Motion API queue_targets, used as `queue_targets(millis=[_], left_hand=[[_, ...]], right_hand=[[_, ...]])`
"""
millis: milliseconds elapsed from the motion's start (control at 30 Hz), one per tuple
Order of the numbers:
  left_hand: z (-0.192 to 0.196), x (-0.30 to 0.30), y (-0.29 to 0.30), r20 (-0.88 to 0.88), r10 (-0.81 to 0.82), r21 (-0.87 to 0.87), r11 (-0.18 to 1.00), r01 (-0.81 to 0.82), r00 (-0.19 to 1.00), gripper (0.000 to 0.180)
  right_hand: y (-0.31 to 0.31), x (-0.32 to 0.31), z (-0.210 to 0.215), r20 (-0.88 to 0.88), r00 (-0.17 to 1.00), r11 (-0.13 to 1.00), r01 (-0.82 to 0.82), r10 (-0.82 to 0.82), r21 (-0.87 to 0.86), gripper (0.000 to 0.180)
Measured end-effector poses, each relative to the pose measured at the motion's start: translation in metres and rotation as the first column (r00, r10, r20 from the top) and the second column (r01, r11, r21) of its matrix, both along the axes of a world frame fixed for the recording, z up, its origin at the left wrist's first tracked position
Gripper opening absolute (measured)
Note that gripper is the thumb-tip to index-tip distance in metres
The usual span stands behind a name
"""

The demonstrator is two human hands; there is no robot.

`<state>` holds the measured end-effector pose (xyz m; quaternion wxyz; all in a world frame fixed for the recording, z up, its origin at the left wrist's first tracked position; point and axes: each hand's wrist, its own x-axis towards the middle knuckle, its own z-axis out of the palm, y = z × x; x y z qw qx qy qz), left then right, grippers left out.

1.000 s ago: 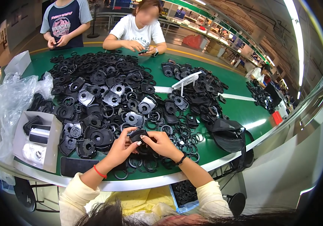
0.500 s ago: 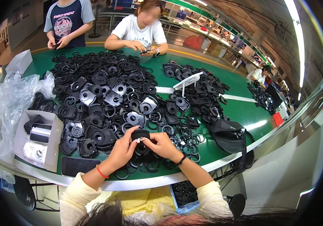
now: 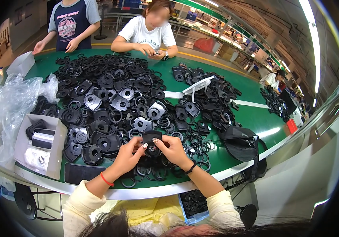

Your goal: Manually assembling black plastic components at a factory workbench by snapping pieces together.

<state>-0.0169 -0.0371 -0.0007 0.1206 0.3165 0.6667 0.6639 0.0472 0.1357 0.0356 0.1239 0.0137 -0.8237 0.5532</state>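
Note:
Between my two hands I hold a black plastic part (image 3: 152,137), a flat plate with a rounded lower portion, above the near edge of the green table. My left hand (image 3: 131,152) grips its left side, thumb on the face. From the right, my right hand (image 3: 172,150) closes on it, thumb near the middle. Fingers cover much of the part. Loose black rings (image 3: 201,146) lie to the right of and below my hands. A large heap of black plates with round holes (image 3: 106,142) spreads beyond and to the left.
At left stand an open white box (image 3: 61,158) with parts inside and clear plastic bags (image 3: 7,114). A dark phone (image 3: 83,173) lies at the near edge. A black bag (image 3: 238,144) sits right; a white stand (image 3: 197,85) rises behind. Two people work across the table.
The black part has turned in my hands, now showing more of its face. Across the table, the left person's hands have moved apart, one reaching toward the white box there.

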Motion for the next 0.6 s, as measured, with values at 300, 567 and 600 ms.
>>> queue_targets(millis=[300,567,600], left_hand=[[0.007,-0.002,-0.003,-0.111,0.086,-0.04,0.995,-0.091,0.99,0.013],[0.018,-0.001,-0.007,-0.136,0.097,-0.091,0.99,-0.11,0.986,0.015],[0.019,-0.001,-0.007,-0.112,0.086,-0.094,0.991,-0.096,0.99,0.015]], right_hand=[[0.002,0.0,-0.009,0.035,0.999,0.989,-0.036,0.031,0.142,0.031],[-0.001,0.002,-0.004,0.057,0.977,0.967,-0.212,0.206,0.141,0.036],[0.0,0.002,-0.004,0.101,0.964,0.961,-0.256,0.245,0.106,0.037]])
